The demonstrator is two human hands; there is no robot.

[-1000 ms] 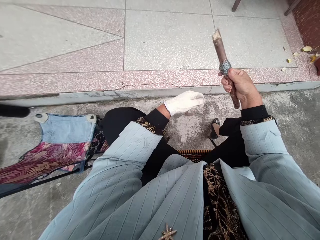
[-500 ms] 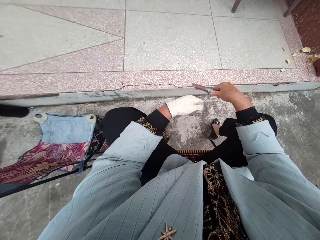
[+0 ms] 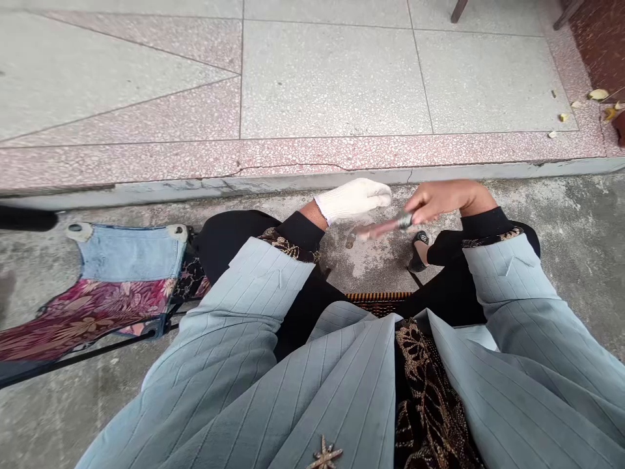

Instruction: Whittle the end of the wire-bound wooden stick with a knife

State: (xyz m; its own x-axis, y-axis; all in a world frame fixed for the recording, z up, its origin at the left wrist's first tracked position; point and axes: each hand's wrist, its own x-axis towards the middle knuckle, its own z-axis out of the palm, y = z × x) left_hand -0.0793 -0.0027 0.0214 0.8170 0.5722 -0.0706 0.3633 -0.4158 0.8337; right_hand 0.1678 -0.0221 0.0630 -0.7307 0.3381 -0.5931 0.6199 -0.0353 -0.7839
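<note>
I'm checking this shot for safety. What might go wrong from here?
First, the stick in the bare right hand has its blurred far end just below the gloved left hand in view, so it might knock that hand. Second, the silvery band around the stick looks like wire and could scratch the unprotected right hand. Third, if the stick slipped, it might land near the dark shoe.
</note>
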